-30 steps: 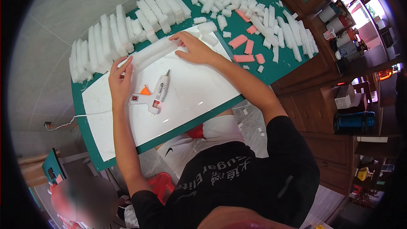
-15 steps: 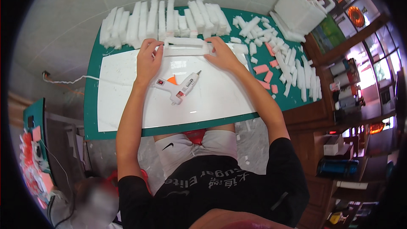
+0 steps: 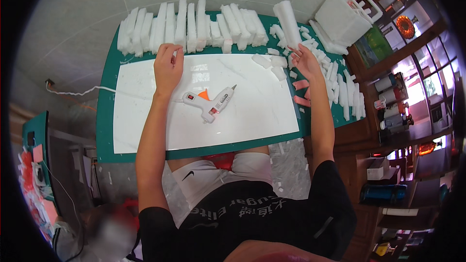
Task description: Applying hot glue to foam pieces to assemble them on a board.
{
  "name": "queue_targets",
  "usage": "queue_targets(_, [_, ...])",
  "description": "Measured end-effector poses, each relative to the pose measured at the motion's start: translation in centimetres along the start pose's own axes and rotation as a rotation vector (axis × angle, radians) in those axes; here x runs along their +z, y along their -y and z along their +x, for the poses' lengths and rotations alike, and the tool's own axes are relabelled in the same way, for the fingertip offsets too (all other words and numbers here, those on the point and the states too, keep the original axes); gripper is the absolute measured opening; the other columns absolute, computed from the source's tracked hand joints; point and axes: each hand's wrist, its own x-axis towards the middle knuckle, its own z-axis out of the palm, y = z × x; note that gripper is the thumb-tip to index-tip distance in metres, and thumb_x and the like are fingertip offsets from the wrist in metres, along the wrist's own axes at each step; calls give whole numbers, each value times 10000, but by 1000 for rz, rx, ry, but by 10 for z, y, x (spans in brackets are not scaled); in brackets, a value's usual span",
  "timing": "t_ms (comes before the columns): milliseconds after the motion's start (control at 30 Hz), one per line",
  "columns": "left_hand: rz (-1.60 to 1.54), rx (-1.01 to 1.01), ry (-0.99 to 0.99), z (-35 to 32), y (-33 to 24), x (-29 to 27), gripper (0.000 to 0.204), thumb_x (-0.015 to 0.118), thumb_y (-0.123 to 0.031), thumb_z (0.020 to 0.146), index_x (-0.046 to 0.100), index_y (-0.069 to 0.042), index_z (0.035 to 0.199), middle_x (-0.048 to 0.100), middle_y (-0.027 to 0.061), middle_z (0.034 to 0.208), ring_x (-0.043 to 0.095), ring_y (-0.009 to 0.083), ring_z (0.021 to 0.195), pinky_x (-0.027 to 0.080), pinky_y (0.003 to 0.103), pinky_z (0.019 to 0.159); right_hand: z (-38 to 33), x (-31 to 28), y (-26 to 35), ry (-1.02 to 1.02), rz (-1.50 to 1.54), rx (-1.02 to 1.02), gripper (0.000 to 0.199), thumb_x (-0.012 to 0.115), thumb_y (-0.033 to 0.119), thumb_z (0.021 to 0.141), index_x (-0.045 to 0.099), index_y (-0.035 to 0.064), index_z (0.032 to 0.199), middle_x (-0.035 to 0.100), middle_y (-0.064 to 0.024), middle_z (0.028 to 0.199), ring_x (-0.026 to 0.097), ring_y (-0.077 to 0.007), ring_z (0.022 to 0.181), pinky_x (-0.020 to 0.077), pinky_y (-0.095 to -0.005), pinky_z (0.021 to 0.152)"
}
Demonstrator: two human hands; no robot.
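Note:
My left hand [image 3: 168, 68] rests at the far edge of the white board [image 3: 145, 116], fingers loosely curled in, with nothing visible in them. Just beyond it stands a row of white foam strips [image 3: 181, 22]. My right hand [image 3: 306, 62] is at the board's right, fingers apart, close to the lower end of a long white foam piece [image 3: 287, 22] that stands up behind it. Whether the fingertips touch that piece I cannot tell. A white glue gun [image 3: 209, 104] with an orange trigger lies on the board between my arms.
Small foam offcuts [image 3: 278, 73] lie at the board's upper right corner. Pink pieces [image 3: 301, 84] and more white scraps cover the green mat [image 3: 141, 156] to the right. A white foam box [image 3: 342, 17] stands at the far right. A white cord [image 3: 92, 89] runs off left.
The hollow white foam frame has left the spot between both hands. My right hand has swung right, where a long foam piece now stands. My left hand has curled its fingers.

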Motion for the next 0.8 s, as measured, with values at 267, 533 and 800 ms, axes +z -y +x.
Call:
queue_targets(267, [46, -9, 82, -3, -1, -2, 85, 639, -20, 907, 689, 5, 972, 627, 89, 963, 550, 151, 616, 452, 265, 570, 88, 34, -6, -244, -101, 175, 556, 754, 379, 887, 556, -51, 1177, 681, -148, 1044, 656, -166, 847, 576, -246, 703])
queue_targets(533, [69, -18, 149, -5, -1, 0, 84, 638, -29, 912, 685, 9, 971, 635, 97, 987, 561, 159, 622, 464, 270, 580, 113, 37, -18, -397, -353, 166, 637, 737, 429, 884, 517, -83, 1192, 650, -211, 1029, 659, -224, 773, 591, -283, 696])
queue_targets(800, [78, -28, 193, -3, -2, -1, 89, 637, -46, 917, 685, 6, 971, 641, 97, 999, 568, 174, 633, 476, 280, 595, 114, 29, -25, -338, -920, 224, 566, 581, 571, 949, 654, 16, 1035, 726, -71, 895, 585, -112, 643, 444, -262, 529])
